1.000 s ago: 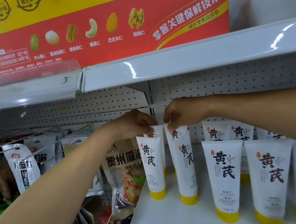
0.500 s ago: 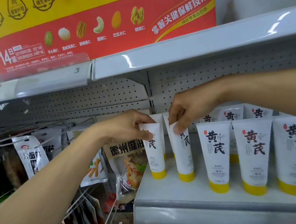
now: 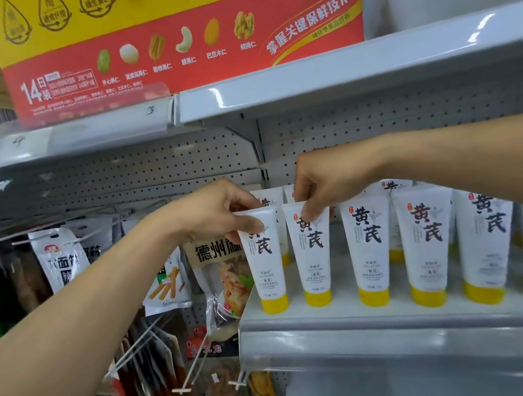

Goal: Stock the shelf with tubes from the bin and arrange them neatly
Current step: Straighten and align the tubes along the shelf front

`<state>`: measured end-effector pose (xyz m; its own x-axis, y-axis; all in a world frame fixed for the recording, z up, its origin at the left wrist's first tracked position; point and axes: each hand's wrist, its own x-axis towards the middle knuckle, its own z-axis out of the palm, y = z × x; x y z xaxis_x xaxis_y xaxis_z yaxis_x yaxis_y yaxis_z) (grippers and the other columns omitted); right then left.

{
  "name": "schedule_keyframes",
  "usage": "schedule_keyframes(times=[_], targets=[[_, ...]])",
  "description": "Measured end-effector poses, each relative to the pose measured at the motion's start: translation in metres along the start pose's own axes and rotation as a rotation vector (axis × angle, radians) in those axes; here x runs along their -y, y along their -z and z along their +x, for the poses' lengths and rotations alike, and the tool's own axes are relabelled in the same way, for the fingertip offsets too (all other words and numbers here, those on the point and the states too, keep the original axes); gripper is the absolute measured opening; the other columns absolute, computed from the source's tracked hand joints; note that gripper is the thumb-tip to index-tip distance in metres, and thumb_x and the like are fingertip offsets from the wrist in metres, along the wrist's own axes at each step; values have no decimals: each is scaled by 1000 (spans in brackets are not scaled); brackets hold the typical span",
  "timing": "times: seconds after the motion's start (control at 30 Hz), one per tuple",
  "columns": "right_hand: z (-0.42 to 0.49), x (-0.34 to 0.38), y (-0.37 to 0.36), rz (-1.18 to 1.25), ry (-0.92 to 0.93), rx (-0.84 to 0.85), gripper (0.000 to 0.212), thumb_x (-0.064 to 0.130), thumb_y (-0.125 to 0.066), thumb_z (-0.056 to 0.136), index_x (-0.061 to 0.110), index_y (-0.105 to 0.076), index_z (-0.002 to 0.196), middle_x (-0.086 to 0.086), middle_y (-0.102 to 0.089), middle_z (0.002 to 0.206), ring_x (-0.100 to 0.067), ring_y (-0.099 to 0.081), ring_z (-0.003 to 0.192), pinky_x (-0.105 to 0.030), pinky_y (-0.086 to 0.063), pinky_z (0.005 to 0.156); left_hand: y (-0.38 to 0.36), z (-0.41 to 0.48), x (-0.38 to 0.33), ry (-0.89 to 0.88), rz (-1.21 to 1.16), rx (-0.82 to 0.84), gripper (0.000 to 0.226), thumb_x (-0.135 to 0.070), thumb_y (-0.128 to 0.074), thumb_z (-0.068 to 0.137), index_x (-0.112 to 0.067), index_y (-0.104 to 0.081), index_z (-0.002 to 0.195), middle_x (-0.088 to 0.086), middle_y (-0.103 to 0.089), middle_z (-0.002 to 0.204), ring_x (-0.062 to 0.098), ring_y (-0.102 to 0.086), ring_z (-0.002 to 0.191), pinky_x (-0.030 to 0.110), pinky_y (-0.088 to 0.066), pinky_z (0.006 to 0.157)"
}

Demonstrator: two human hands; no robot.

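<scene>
Head view: left hand (image 3: 218, 211) and right hand (image 3: 324, 179) pinch tubes (image 3: 269, 273) now level with row (image 3: 425, 242).

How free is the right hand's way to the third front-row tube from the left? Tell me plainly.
Probably yes: the right hand pinches the second tube, and the third tube stands just beside it, top uncovered, nothing in front.

The first tube (image 3: 267, 263), held by your left fingers (image 3: 250, 224), shows 芪, with the character above half covered. The second tube (image 3: 313, 257), pinched by your right fingers (image 3: 310, 213), reads 黄芪, as do the other tubes (image 3: 368, 243) to their right. Its small print is too fine to read.

Above your fingers, the red box (image 3: 187, 78) carries 14日装, 掌握关键保鲜技术, 腰果仁, 巴旦木仁 and 核桃仁. The shelf strip (image 3: 94, 126) below it bears a handwritten 5 and 4.

Left of your left fingers, one snack bag (image 3: 217, 253) reads 德州 and a white bag (image 3: 62, 264) reads 大面.
</scene>
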<state>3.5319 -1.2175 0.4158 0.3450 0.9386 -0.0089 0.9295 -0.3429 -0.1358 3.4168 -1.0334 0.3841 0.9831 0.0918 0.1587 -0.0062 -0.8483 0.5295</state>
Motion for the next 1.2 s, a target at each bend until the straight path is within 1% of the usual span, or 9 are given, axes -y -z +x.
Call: schedule_keyframes(times=[0.2, 0.33, 0.47, 0.57, 0.83, 0.93, 1.07, 1.13, 1.2], targets=[[-5, 7, -1, -21, 13, -19, 14, 27, -69, 87, 17, -76, 93, 9, -76, 87, -16, -71, 86, -31, -56, 80, -5, -6, -9, -10, 1, -27, 23, -10, -69, 87, -11, -71, 110, 0, -75, 100, 12, -71, 84, 22, -58, 69], [-7, 8, -2, -36, 12, -43, 15, 28, -69, 87, 17, -77, 93, 9, -76, 85, -15, -71, 83, -28, -55, 75, -7, -7, -11, -17, 4, -31, 20, -8, -69, 87, -14, -71, 105, 0, -75, 99, 19, -72, 89, 33, -60, 77], [-8, 8, -4, -32, 5, -72, 13, 28, -69, 87, 17, -76, 90, 9, -76, 81, -16, -71, 80, -23, -50, 64, -7, -8, -11, -15, 12, -44, 18, -9, -70, 86, -12, -73, 104, 2, -76, 98, 19, -71, 88, 29, -58, 71], [-9, 8, -3, -23, -6, -52, 13, 28, -69, 87, 17, -76, 89, 9, -76, 81, -16, -71, 80, -24, -50, 64, -6, -9, -15, -9, 51, -27, 16, -12, -71, 86, -17, -73, 101, -3, -76, 95, 14, -71, 84, 26, -57, 71], [-9, 4, -1, -24, 32, -27, 13, 31, -65, 89, 22, -74, 94, 9, -74, 87, -6, -67, 74, -31, -56, 78, 0, -8, -22, 2, 106, 78, 14, -22, -71, 87, -21, -72, 100, -4, -75, 99, 15, -70, 95, 39, -54, 93], [-10, -4, 8, 37, 44, -72, 16, 31, -61, 92, 22, -73, 101, 7, -73, 88, -6, -66, 75, -27, -53, 71, 7, -2, -26, -2, 79, 3, 22, -35, -65, 89, -23, -72, 106, -7, -75, 101, 13, -69, 97, 35, -52, 95], [-11, -27, 23, 105, 54, -220, 13, 30, -59, 94, 25, -71, 92, 7, -73, 86, -7, -70, 78, -23, -54, 77, 13, 18, -32, -42, -22, -210, 19, -26, -60, 94, -17, -71, 106, -2, -75, 94, 13, -71, 89, 26, -57, 84], [-11, -44, 31, 103, 35, -309, 15, 26, -62, 92, 18, -74, 92, 3, -75, 87, -12, -71, 81, -27, -57, 78, 15, 31, -36, -61, -7, -254, 16, -25, -62, 93, -21, -72, 105, -8, -75, 93, 6, -71, 87, 20, -53, 85], [-11, -62, 38, 82, -8, -364, 18, 23, -64, 89, 9, -75, 95, -5, -75, 94, -21, -70, 89, -36, -57, 85, 16, 44, -44, -55, 101, -248, 18, -26, -64, 92, -26, -72, 108, -15, -72, 99, 0, -66, 90, 7, -44, 82]])
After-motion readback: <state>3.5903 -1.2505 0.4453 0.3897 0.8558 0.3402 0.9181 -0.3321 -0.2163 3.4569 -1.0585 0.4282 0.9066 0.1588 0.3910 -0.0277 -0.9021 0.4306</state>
